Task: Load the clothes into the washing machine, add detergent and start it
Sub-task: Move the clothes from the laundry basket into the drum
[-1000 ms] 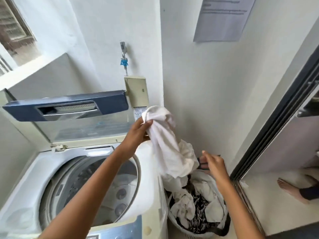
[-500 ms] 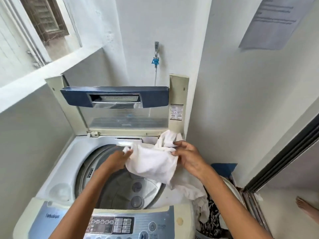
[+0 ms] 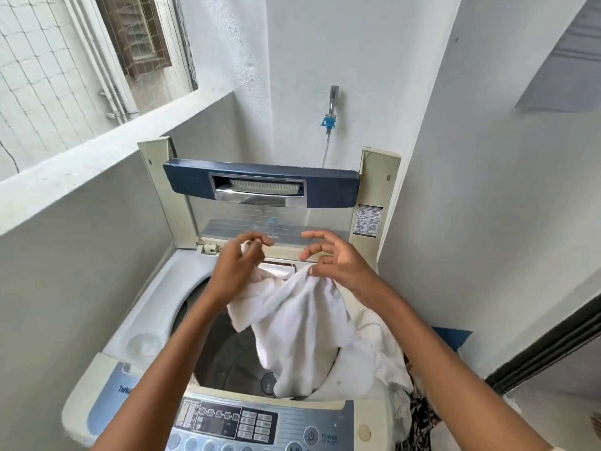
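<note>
A top-loading washing machine [image 3: 153,307] stands with its lid [image 3: 260,185] raised and its drum [image 3: 227,353] open. Over the drum hangs a white cloth [image 3: 302,320], its lower end trailing past the machine's right rim. My left hand [image 3: 239,265] grips the cloth's upper left corner. My right hand [image 3: 338,262] pinches the upper right edge with its lower fingers, while the thumb and forefinger are spread free. At the front is the control panel [image 3: 234,424] with a power button [image 3: 311,435].
More clothes, white and dark patterned [image 3: 419,418], lie in a basket right of the machine, mostly out of view. A tap with a blue hose fitting [image 3: 329,120] is on the wall behind. Walls close in left and right; a dark door frame [image 3: 553,346] is at right.
I lifted the white cloth out of the basket at the right and carried it over the drum. My right hand joined the left on it, and the view swung left onto the machine.
</note>
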### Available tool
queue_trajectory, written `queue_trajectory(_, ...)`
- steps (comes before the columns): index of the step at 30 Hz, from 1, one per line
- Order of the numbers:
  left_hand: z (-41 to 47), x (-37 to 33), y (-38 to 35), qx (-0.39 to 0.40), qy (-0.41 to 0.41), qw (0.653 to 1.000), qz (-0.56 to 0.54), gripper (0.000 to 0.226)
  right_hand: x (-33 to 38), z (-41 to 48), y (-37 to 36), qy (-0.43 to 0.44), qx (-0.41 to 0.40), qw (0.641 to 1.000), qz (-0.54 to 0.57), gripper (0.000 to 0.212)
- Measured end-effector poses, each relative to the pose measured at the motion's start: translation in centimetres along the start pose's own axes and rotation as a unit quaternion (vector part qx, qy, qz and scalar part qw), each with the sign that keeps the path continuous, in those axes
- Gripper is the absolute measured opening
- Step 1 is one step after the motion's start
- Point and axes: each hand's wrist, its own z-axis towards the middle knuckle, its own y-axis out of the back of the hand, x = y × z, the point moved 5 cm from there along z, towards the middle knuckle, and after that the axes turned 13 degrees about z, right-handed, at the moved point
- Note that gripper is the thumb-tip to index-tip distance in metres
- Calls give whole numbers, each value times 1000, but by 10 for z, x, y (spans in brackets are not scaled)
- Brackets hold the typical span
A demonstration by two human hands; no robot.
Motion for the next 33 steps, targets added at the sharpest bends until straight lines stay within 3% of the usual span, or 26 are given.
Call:
queue_trajectory(4, 11, 10, 54, -130, 24, 990, -54, 33, -69, -25, 12, -142, 66, 978, -137, 47)
queue_trajectory(7, 10, 18, 83, -198, 51, 976, -76, 34, -121, -44, 32, -214, 118, 890, -385, 41)
queue_trajectory(9, 6, 29, 99, -239, 81, 962, -101, 34, -139, -52, 39, -223, 124, 850, -460, 27)
queue_trajectory(11, 1, 43, 107, -253, 106, 956, -106, 35, -142, -51, 40, -215, 97, 863, -446, 24)
queue_trajectory(13, -5, 55, 107, -237, 129, 959, -84, 35, -131, -41, 42, -211, -6, 922, -326, 25)
queue_trajectory(16, -12, 67, 89, -172, 160, 972, -11, 25, -95, -19, 37, -162, -119, 970, -140, 30)
queue_trajectory(18, -14, 73, 71, -89, 176, 978, 75, 22, -75, -5, 16, -142, -80, 983, -88, 26)
queue_trajectory(20, -18, 71, 38, 68, 127, 974, 175, 35, -61, 5, -11, -128, -18, 990, -51, 24)
queue_trajectory(22, -30, 63, -7, 248, 87, 945, 193, 49, -46, 14, -39, -105, 37, 992, -57, 25)
queue_trajectory(23, -37, 61, -24, 290, 98, 936, 172, 49, -39, 19, -50, -92, 60, 992, -68, 26)
queue_trajectory(24, -42, 60, -35, 287, 117, 937, 164, 43, -32, 24, -59, -79, 74, 991, -82, 26)
queue_trajectory(28, -39, 81, -22, 108, 185, 950, 227, 2, -2, 37, -63, -43, 53, 996, -57, 11)
queue_trajectory(30, -39, 102, -6, 89, 221, 944, 229, 15, 6, 40, -54, -30, 61, 997, -47, 24)
queue_trajectory(32, -35, 108, 16, 21, 233, 946, 223, 11, -3, 45, -40, -37, 85, 969, -230, 42)
queue_trajectory(33, -34, 105, 28, -50, 226, 950, 211, 10, -11, 49, -29, -46, 82, 929, -358, 49)
